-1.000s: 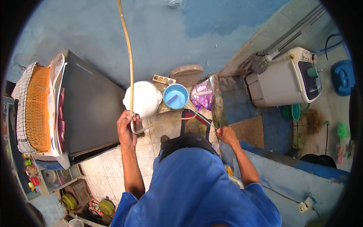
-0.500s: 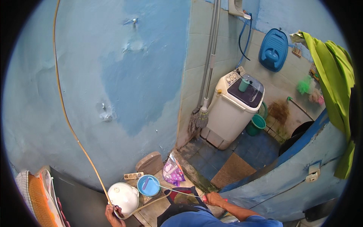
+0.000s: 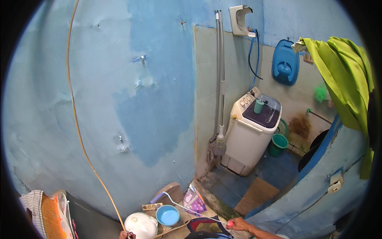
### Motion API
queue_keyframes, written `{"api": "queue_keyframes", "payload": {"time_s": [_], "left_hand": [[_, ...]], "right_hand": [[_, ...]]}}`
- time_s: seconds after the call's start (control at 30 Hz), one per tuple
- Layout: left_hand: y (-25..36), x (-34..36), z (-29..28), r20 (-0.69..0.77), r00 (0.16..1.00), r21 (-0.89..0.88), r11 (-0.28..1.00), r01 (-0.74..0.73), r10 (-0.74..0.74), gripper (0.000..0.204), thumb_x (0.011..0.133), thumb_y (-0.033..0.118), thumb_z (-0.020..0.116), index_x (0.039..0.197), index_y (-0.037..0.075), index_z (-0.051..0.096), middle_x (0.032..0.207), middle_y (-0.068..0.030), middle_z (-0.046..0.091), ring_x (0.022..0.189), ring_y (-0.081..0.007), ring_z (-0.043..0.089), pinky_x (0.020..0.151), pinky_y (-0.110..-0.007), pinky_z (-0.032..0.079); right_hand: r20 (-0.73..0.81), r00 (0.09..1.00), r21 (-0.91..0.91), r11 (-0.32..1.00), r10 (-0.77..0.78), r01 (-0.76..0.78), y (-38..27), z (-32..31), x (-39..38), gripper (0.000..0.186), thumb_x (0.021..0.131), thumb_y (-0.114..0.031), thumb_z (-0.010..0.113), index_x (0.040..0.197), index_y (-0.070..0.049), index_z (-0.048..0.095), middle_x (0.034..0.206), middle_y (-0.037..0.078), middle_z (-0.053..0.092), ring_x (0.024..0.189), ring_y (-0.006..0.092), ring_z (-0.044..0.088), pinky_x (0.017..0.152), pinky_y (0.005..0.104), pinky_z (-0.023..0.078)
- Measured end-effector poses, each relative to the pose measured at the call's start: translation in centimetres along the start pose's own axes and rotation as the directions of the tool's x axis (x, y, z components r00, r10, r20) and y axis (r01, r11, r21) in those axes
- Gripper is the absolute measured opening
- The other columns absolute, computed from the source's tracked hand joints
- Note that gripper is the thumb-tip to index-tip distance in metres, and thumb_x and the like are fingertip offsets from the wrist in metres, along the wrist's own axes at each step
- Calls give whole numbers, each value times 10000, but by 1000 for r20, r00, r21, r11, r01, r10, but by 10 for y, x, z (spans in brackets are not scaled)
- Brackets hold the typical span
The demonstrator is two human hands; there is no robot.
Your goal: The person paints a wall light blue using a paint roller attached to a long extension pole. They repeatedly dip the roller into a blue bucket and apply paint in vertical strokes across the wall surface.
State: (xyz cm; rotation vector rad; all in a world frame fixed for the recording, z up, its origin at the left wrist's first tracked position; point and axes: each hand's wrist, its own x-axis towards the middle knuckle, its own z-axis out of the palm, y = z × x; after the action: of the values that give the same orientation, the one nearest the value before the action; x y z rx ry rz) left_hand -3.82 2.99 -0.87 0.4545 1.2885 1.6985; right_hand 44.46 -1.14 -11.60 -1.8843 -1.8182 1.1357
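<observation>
My right hand (image 3: 239,224) is closed round the red grip of a small paint roller (image 3: 193,210). Its thin white rod runs leftward to a pale purple roller head (image 3: 158,197), which is raised beyond the bucket and apart from it. Blue paint fills much of the light-blue bucket (image 3: 158,218). Only part of my left hand (image 3: 127,235) shows at the lower edge, its fingers curled where a long thin tan hose or cable (image 3: 94,171) comes down. Beside that hand sits a round white lidded appliance (image 3: 140,226).
Near the bucket lie a power strip (image 3: 152,206) and a purple plastic packet (image 3: 194,204). Two mops (image 3: 220,146) lean beside a white washing machine (image 3: 251,133). Yellow-green cloth (image 3: 338,79) hangs at right. The left wall (image 3: 143,131) has uneven blue patches.
The roller head has come up out of the bucket and now hangs beyond it. My view has tilted up, so both hands appear lower. My left hand is now partly cut off.
</observation>
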Motion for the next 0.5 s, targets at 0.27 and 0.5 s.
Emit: {"api": "queue_keyframes", "payload": {"time_s": [0.27,0.5], "left_hand": [[7,-6,-6,29,999,-88,996,-31,33,133,813,169,587,851,42,591,736,-25,574,685,-133,556,636,-251,465],[13,-11,-5,24,997,-106,992,-67,70,112,822,160,565,826,49,578,706,-17,562,662,-123,553,624,-246,472]], "right_hand": [[-354,930,248,949,-97,194,-106,-65,12,268,710,-263,708,868,-55,649,771,74,648,712,137,597,671,277,476],[-569,747,128,861,-343,493,-210,-139,75,296,776,-261,627,962,-44,550,769,155,604,733,328,609,662,378,477]]}}
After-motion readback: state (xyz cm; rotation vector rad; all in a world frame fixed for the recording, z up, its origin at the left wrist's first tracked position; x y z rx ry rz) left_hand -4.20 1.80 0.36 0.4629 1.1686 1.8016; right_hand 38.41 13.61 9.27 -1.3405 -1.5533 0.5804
